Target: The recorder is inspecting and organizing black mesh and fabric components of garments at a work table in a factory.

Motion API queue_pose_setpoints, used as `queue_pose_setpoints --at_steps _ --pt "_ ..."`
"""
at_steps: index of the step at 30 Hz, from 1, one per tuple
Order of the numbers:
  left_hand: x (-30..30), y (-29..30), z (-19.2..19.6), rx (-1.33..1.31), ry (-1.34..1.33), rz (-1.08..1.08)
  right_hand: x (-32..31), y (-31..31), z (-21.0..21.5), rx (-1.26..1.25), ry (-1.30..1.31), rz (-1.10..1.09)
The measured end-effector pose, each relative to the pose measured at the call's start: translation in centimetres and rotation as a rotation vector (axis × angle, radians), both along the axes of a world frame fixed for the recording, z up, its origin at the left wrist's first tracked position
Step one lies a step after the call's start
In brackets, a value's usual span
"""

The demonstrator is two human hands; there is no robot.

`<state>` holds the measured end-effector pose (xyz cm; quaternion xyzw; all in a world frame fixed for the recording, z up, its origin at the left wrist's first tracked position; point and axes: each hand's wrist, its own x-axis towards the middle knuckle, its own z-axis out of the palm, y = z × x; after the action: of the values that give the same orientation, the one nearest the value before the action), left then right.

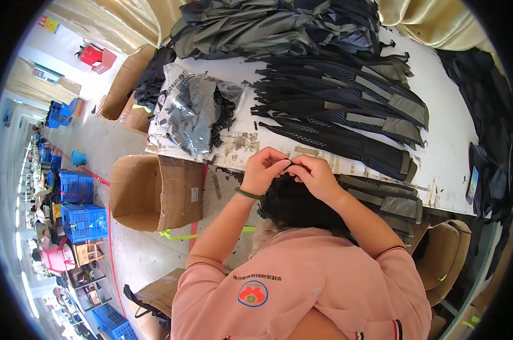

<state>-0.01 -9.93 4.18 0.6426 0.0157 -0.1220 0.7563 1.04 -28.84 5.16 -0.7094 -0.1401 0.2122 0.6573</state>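
Observation:
My left hand and my right hand meet just off the table's front edge, fingertips pinched together. Between them is a small black piece, mostly hidden by the fingers; its exact kind does not show. Black fabric hangs or lies below my hands, over my lap. Beyond my right hand, several black mesh straps with grey panels lie side by side on the white table. To the left of them rests a clear plastic bag with small black parts in and around it.
A pile of dark fabric covers the table's far side. An open cardboard box stands left of me, another box at the right under the table. Black pieces hang at the far right. Blue crates line the left aisle.

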Motion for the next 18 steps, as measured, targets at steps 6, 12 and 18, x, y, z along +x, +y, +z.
queue_pose_setpoints --at_steps 6,12,18 --pt "7.1 8.5 -1.3 1.056 -0.433 0.389 0.3 -0.7 -0.9 -0.113 -0.067 -0.016" --pt "8.9 12.2 -2.3 1.416 -0.244 0.246 0.3 -0.9 -0.4 -0.070 -0.052 0.000" --pt "10.0 12.6 -2.9 1.466 -0.345 0.189 0.6 -1.0 -1.4 -0.049 -0.071 -0.005"
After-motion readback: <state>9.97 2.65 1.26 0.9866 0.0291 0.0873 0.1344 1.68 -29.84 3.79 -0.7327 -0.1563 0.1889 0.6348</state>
